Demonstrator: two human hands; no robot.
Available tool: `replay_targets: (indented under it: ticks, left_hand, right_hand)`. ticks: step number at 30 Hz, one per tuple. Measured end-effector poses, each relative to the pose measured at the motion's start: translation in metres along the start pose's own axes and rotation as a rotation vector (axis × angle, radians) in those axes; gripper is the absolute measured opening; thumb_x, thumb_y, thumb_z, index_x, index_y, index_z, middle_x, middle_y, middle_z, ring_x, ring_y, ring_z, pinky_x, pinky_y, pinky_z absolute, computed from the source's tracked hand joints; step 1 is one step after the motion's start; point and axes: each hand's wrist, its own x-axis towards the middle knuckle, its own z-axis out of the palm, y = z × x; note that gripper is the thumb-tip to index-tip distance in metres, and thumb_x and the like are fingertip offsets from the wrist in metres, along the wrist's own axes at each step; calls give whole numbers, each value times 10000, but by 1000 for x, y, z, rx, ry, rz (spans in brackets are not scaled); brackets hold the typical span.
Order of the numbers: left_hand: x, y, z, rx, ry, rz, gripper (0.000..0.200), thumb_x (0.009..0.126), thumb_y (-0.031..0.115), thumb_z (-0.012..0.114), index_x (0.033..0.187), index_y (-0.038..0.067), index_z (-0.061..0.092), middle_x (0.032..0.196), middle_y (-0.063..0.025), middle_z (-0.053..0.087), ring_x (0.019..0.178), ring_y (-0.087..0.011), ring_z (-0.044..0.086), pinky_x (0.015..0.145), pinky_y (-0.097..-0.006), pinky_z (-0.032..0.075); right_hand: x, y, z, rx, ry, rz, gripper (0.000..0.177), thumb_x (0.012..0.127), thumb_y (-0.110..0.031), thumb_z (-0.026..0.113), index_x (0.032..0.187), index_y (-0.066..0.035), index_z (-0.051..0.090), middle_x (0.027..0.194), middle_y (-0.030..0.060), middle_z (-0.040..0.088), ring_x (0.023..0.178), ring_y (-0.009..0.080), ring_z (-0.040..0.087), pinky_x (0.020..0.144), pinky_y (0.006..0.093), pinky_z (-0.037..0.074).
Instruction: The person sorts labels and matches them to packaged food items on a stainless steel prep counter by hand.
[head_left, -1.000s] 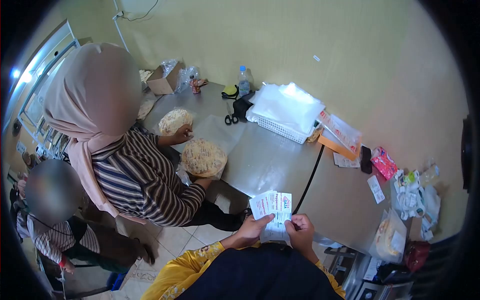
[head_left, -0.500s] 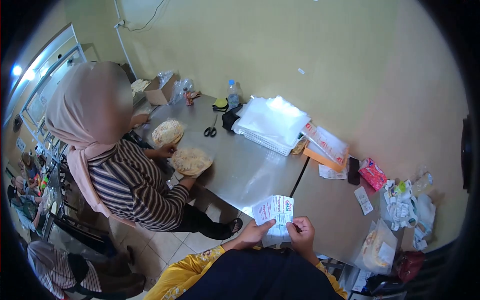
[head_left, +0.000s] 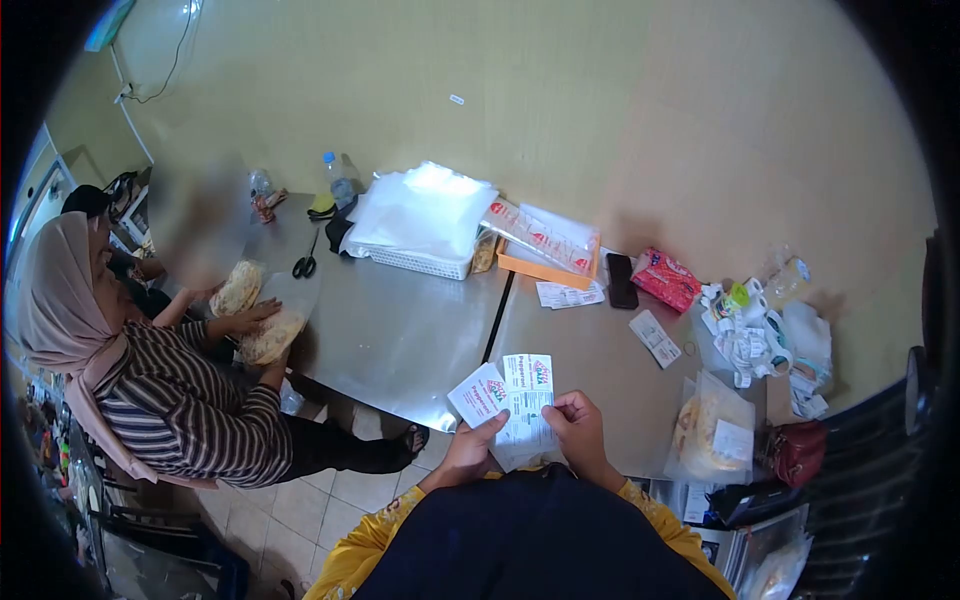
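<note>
I pinch a small fan of labels [head_left: 513, 390] with my left hand [head_left: 468, 452] and right hand [head_left: 578, 425] over the table's [head_left: 400, 340] near edge, fanned apart, it seems, so each printed face shows.

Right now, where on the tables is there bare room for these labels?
Bare steel on the left table between scissors, basket and labels; a smaller patch below the phone. Crowded: the right end, with wrappers and a bagged flatbread.
</note>
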Motion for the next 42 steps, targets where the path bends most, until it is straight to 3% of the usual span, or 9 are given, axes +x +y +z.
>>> replay_targets:
  ticks: [7, 13, 20, 26, 32, 42]
  left_hand:
    - [-5, 6, -17, -23, -70, -74, 373, 860, 76, 535, 1219, 17, 453, 1150, -115, 552, 1071, -261, 527, 929, -415, 399]
    - [-31, 36, -48, 132, -51, 41, 348, 867, 103, 540, 1200, 20, 482, 1127, -96, 562, 1056, -238, 532, 925, -400, 400]
    - [-66, 77, -84, 45, -30, 64, 329, 907, 142, 491, 1207, 7, 480, 1109, -89, 571, 1034, -225, 545, 914, -382, 417]
    - [-88, 97, -115, 55, -45, 67, 381, 934, 214, 438, 1248, -3, 444, 1191, -116, 535, 1074, -233, 530, 940, -371, 401]
    - [-89, 95, -138, 27, -118, -26, 402, 935, 212, 426, 1285, 14, 408, 1205, -110, 524, 1081, -232, 526, 939, -375, 402]
    - [-61, 70, -97, 47, -195, -165, 429, 932, 254, 422, 1303, 41, 393, 1220, -105, 507, 1096, -248, 514, 941, -398, 398]
  right_hand:
    - [-2, 0, 17, -162, -71, 15, 118, 781, -61, 632, 841, -3, 549, 721, 47, 591, 629, 76, 538, 598, 225, 452]
    - [-18, 6, 76, -199, -180, -105, 155, 761, -58, 658, 870, 3, 566, 733, 47, 586, 642, 74, 537, 587, 223, 450]
    - [-34, 20, 138, -294, -267, -293, 170, 762, -47, 662, 915, -5, 603, 789, 48, 545, 649, 88, 548, 576, 224, 443]
    - [-52, 30, 176, -301, -293, -270, 193, 765, -58, 658, 948, -11, 616, 784, 56, 550, 644, 97, 557, 578, 230, 450]
    - [-59, 37, 182, -318, -312, -253, 173, 764, -74, 654, 923, -13, 621, 757, 56, 553, 620, 102, 562, 573, 238, 457]
    - [-49, 35, 119, -368, -279, -209, 157, 788, -89, 638, 910, 9, 629, 810, 59, 614, 693, 90, 576, 638, 234, 473]
